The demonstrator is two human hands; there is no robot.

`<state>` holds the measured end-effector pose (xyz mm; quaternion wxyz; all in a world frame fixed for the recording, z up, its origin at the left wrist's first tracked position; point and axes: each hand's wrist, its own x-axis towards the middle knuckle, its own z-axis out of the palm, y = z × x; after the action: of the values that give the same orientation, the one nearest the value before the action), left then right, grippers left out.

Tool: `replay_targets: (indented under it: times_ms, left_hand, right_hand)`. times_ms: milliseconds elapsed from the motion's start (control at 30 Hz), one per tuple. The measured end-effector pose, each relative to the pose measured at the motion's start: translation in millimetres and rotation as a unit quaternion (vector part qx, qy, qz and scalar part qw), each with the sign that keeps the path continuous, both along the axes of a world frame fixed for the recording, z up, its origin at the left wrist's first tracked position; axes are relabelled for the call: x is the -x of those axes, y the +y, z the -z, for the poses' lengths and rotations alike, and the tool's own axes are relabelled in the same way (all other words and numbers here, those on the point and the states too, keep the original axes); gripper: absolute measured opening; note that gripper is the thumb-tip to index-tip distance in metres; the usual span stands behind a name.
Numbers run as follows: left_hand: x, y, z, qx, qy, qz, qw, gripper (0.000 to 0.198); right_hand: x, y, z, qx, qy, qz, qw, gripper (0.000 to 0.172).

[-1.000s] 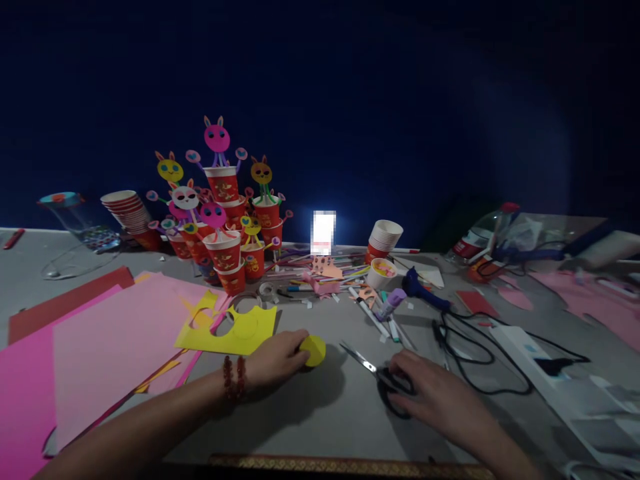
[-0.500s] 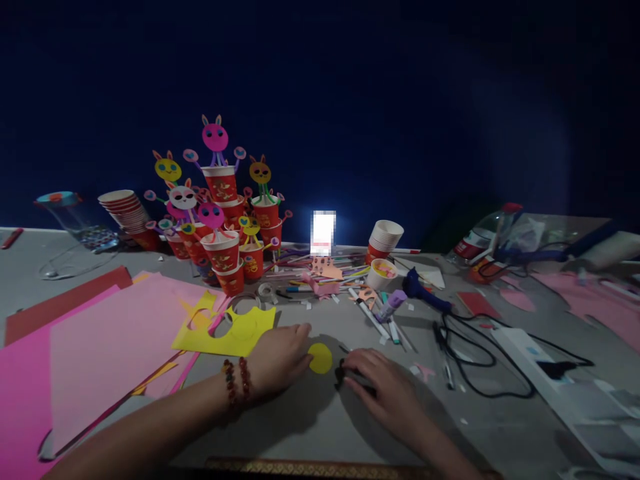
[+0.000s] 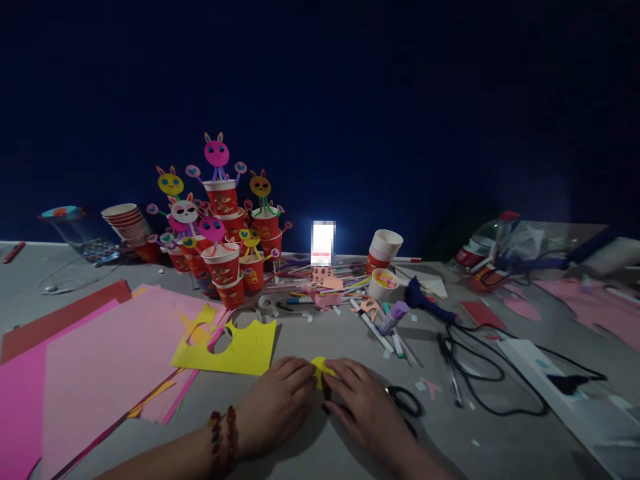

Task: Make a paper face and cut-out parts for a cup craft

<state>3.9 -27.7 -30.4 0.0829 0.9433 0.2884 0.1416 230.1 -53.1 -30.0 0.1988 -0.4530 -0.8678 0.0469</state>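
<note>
A small yellow paper circle (image 3: 318, 365) lies between my two hands, low over the grey table or on it. My left hand (image 3: 281, 400), below a wrist with beaded bracelets (image 3: 223, 440), holds its left edge with curled fingers. On the other side, the fingers of my right hand (image 3: 364, 402) close on the circle's right edge. Their tips cover much of it. Black-handled scissors (image 3: 407, 402) rest on the table just right of my right hand, partly hidden by it. Beyond my left hand lies a yellow sheet (image 3: 250, 343) with round holes cut out.
Pink paper sheets (image 3: 115, 353) spread on the left. Red paper cups (image 3: 223, 267) with animal-face figures stand stacked behind. Several markers (image 3: 373, 325), a purple glue stick (image 3: 394, 318) and a blue glue gun (image 3: 425, 300) with looping black cable (image 3: 493, 407) lie to the right.
My hands have come together at the yellow circle; the right moved left onto it. The scissors, earlier beside my right hand's fingertips, now lie on its right. The view has tilted slightly.
</note>
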Motion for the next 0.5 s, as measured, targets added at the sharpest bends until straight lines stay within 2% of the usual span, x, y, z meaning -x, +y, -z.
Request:
replay_targets:
  times_ms: [133, 300, 400, 500]
  left_hand:
    - [3.1, -2.7, -3.6, 0.027, -0.066, -0.024, 0.997, 0.04]
    - [4.9, -2.0, 2.3, -0.001, -0.179, -0.04, 0.983, 0.013]
    - [6.0, -0.6, 9.3, -0.026, -0.2, -0.036, 0.979, 0.021]
    - [8.9, -1.8, 6.8, 0.045, -0.208, -0.046, 0.976, 0.025]
  right_hand:
    - [-2.3, 0.4, -0.3, -0.107, 0.08, 0.004, 0.991, 0.029]
    - [-7.3, -4.8, -4.7, -0.199, 0.146, 0.032, 0.969, 0.014]
    - [-7.7, -9.0, -7.8, -0.213, 0.137, 0.041, 0.967, 0.014]
    - [1.9, -10.1, -11.7, -0.184, 0.096, -0.016, 0.978, 0.019]
